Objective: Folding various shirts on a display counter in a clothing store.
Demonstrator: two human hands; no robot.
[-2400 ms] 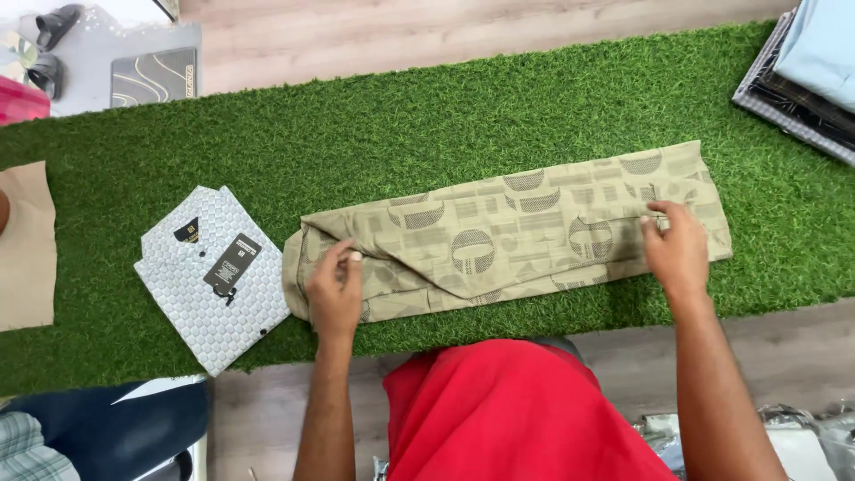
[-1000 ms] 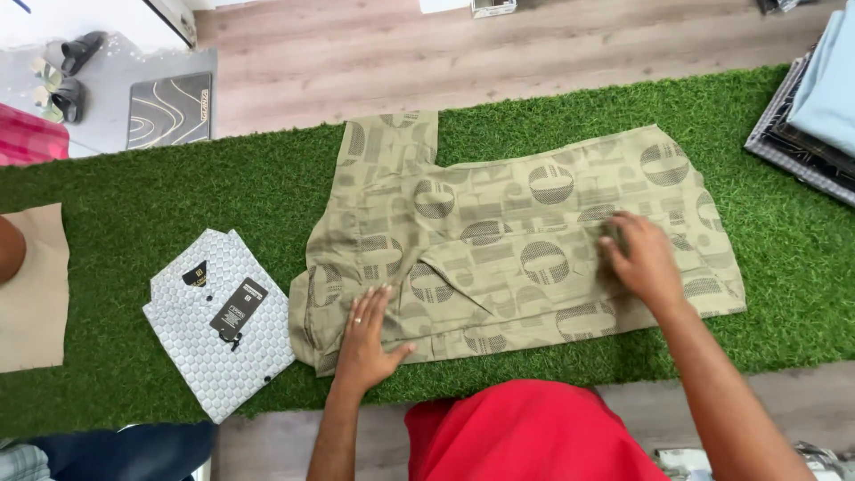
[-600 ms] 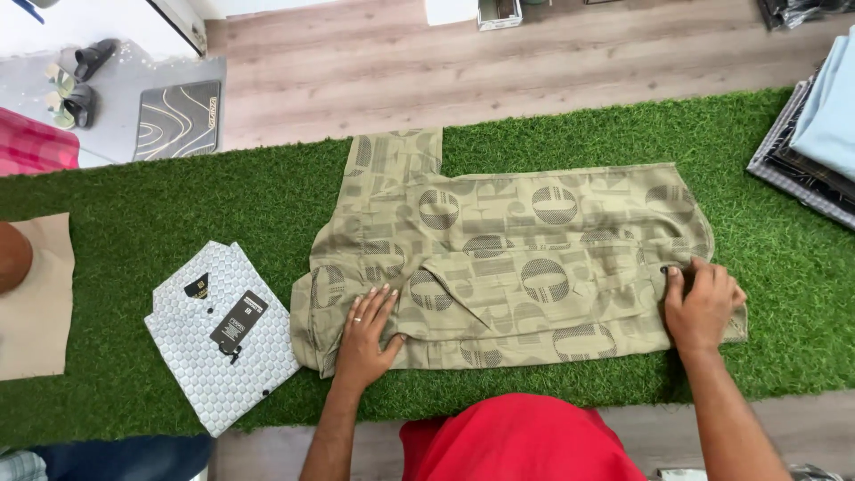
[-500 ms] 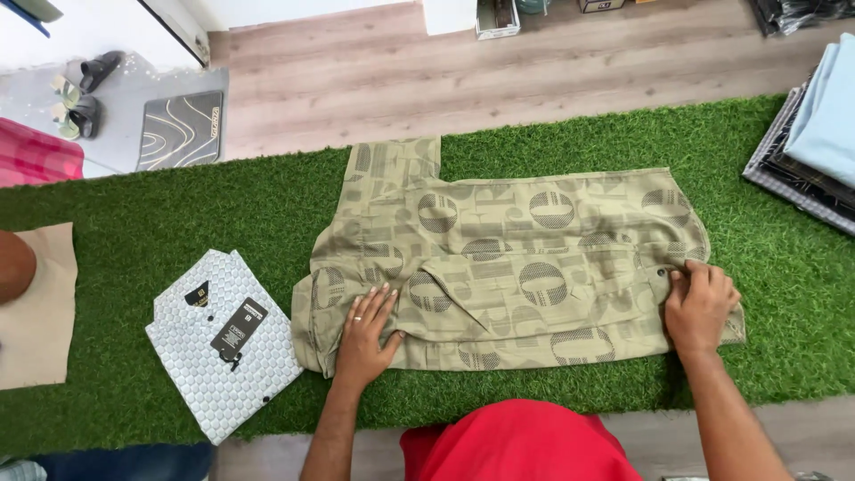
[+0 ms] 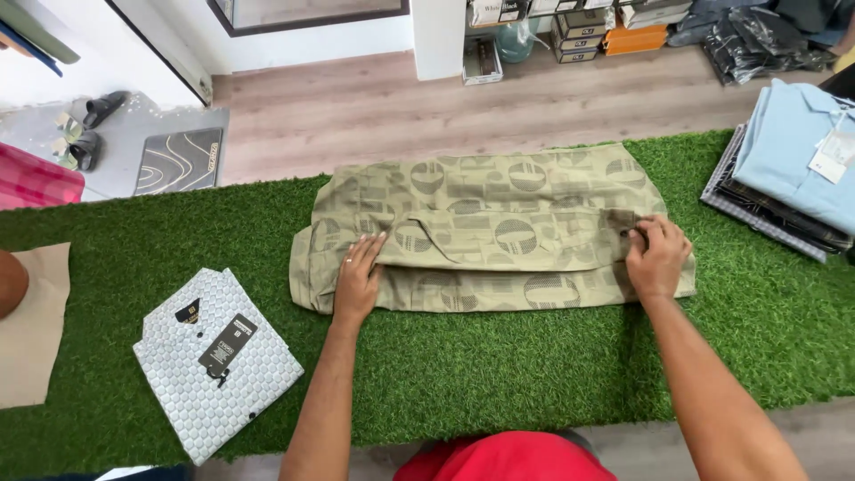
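Observation:
An olive-green patterned shirt [image 5: 499, 214] lies folded lengthwise on a strip of green artificial turf [image 5: 499, 356]. My left hand [image 5: 358, 278] rests flat on the shirt's left part, fingers spread, pressing a fold edge. My right hand [image 5: 657, 258] is at the shirt's right end, fingers curled and pinching the fabric edge there. The sleeve no longer sticks out past the far edge.
A folded white patterned shirt with a black tag [image 5: 216, 358] lies at the left on the turf. A stack of folded shirts, light blue on top [image 5: 793, 160], sits at the right. Beige fabric [image 5: 31, 330] is at far left. Wooden floor, doormat [image 5: 183, 160] and boxes lie beyond.
The shirt was spread wider with a sleeve out; that sleeve side is now folded in. My left hand moved up onto the fold, my right hand went to the right end and pinched the edge.

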